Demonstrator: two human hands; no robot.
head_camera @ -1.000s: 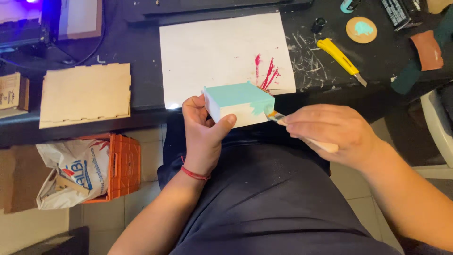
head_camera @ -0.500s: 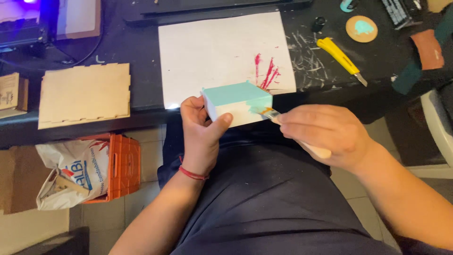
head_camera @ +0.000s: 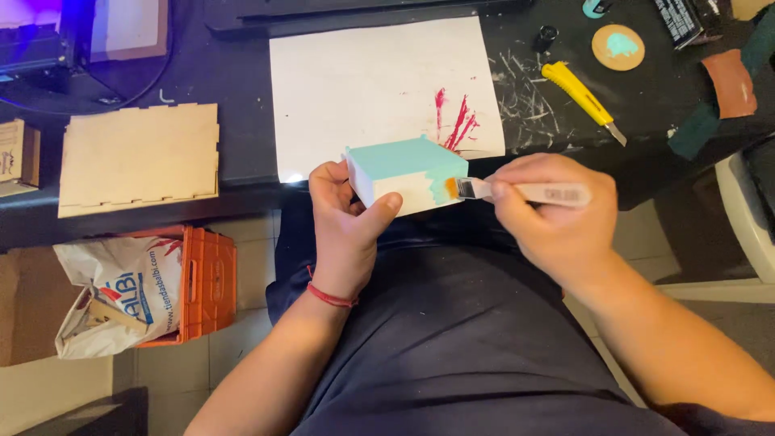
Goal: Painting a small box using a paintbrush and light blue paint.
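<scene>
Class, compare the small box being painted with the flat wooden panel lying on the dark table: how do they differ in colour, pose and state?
1. The box is partly coated in turquoise paint; the wooden panel is bare, pale wood.
2. The box is held up by the left hand, with the brush in the right hand at its side; the panel lies untouched on the table.
3. The box is a closed block; the panel is a flat sheet with notched edges.

Both look light-coloured where unpainted.

Bare paper sheet (head_camera: 363, 89); yellow cutter (head_camera: 583, 91) rightward
</scene>
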